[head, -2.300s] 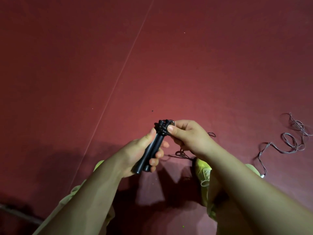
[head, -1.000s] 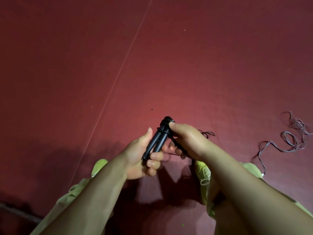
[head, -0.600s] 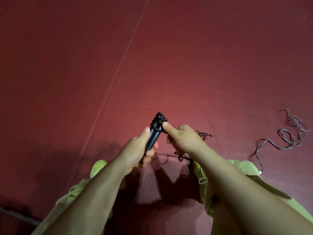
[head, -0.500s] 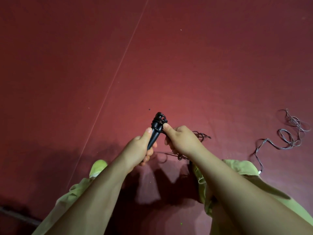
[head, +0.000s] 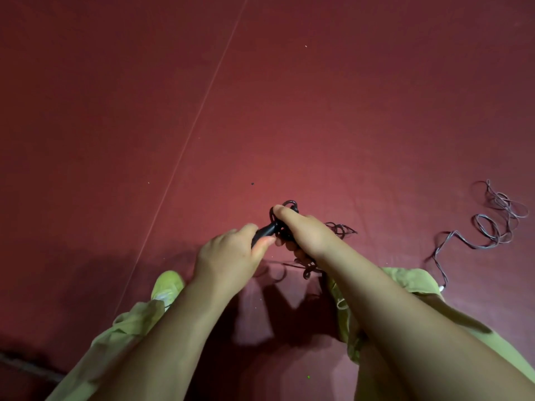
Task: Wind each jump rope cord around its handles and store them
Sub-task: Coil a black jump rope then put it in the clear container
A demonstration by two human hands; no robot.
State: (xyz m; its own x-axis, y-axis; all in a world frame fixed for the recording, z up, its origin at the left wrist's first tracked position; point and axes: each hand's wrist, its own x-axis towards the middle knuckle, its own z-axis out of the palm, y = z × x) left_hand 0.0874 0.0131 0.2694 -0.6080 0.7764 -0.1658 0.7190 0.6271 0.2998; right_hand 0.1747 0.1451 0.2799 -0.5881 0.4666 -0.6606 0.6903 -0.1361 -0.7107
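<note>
Your left hand gripped the black handles above the red floor; your right hand pinched the cord at their top; another rope lay loose at right

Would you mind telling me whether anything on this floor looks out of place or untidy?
Yes: a second, greyish cord sprawls in loose tangled loops on the red floor at far right, unwound. Some dark cord also trails loose behind the right hand, while the left hand grips the black handles.
</note>
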